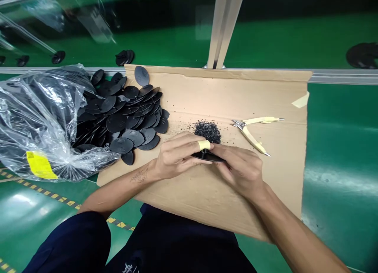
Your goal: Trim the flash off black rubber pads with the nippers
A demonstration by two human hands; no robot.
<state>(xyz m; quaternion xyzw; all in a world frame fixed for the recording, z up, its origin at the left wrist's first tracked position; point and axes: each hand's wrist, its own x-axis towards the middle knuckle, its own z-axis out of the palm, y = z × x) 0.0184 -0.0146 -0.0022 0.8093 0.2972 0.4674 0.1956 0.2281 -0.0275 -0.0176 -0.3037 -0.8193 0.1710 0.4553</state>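
Observation:
Both hands meet over a sheet of brown cardboard (265,103) lying across my lap. My left hand (177,155), with a yellow cot on one fingertip, and my right hand (240,168) are closed together on one flat black oval plastic disc (208,156). A small heap of black plastic trimmings (208,131) lies on the cardboard just beyond the fingers. A pile of the same black discs (130,111) spreads over the cardboard's left part, left of my left hand.
A clear plastic bag (38,119) with a yellow label holds more discs at the left. Cream-handled cutting pliers (254,131) lie open on the cardboard to the right. Beyond is a green conveyor belt (265,44) carrying a few discs, crossed by a metal post (224,25).

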